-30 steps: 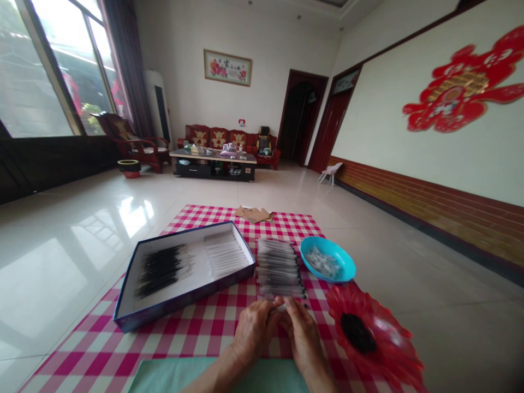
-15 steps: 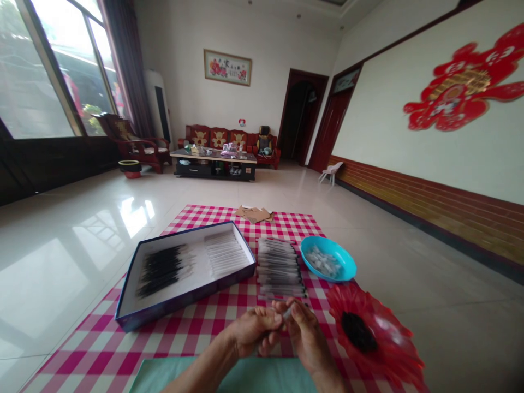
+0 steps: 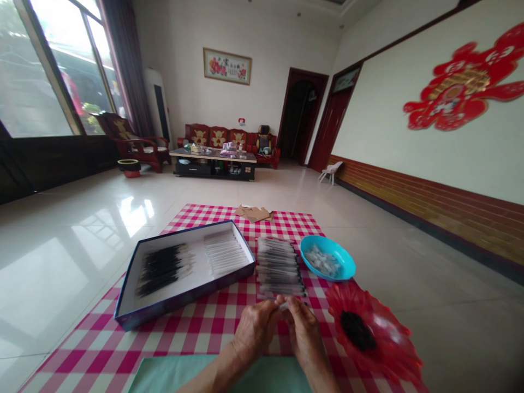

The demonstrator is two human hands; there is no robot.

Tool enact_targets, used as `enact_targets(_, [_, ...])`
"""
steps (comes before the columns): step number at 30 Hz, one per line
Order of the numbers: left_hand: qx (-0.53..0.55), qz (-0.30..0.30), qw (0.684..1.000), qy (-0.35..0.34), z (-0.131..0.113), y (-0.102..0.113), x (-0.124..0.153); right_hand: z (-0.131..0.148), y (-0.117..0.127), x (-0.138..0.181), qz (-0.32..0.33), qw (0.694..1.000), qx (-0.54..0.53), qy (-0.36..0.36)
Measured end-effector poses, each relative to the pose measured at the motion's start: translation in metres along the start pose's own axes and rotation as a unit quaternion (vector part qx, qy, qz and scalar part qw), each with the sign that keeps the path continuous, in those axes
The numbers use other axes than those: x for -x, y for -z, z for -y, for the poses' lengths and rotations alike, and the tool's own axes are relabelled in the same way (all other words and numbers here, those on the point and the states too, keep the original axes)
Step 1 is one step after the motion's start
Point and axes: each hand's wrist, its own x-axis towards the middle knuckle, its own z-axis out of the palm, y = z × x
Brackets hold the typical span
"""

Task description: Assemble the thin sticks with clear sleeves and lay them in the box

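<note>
My left hand [image 3: 257, 323] and my right hand [image 3: 302, 326] meet over the near part of the table, fingertips pinched together. Between them shows a small, pale translucent pen piece [image 3: 284, 307]; most of it is hidden by the fingers. Just beyond lies a row of clear pens with dark ends [image 3: 279, 267]. To the left, a shallow blue-edged box [image 3: 192, 297] holds black-tipped slim pen parts [image 3: 161, 268] and clear tubes [image 3: 226, 252]. A blue bowl [image 3: 347, 263] with small translucent pieces [image 3: 323, 262] stands to the right.
Close to my right hand is a red flower-shaped dish [image 3: 393, 338] with small black pieces [image 3: 357, 331] in its middle. Torn brown cardboard [image 3: 256, 214] lies at the table's far edge. A green cloth [image 3: 176, 372] covers the near edge of the pink checked tablecloth [image 3: 196, 322].
My left hand has turned over, its back now facing up, and its fingers have moved slightly forward. Both hands still pinch the pale piece. The containers stay in place.
</note>
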Motion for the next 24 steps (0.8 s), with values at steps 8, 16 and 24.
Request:
enact_targets(8, [0.442, 0.295, 0.8, 0.278, 0.015, 0.013, -0.008, 0.009, 0.004, 0.007, 0.101, 0.994, -0.028, -0.012])
enact_targets(16, [0.131, 0.074, 0.988, 0.028, 0.0, 0.005, -0.006, 0.0, 0.001, 0.0, 0.05, 0.994, -0.071, -0.063])
enact_targets(24, [0.04, -0.024, 0.998, 0.048, 0.005, -0.004, 0.0, -0.008, 0.004, -0.001, 0.02, 1.0, 0.024, -0.004])
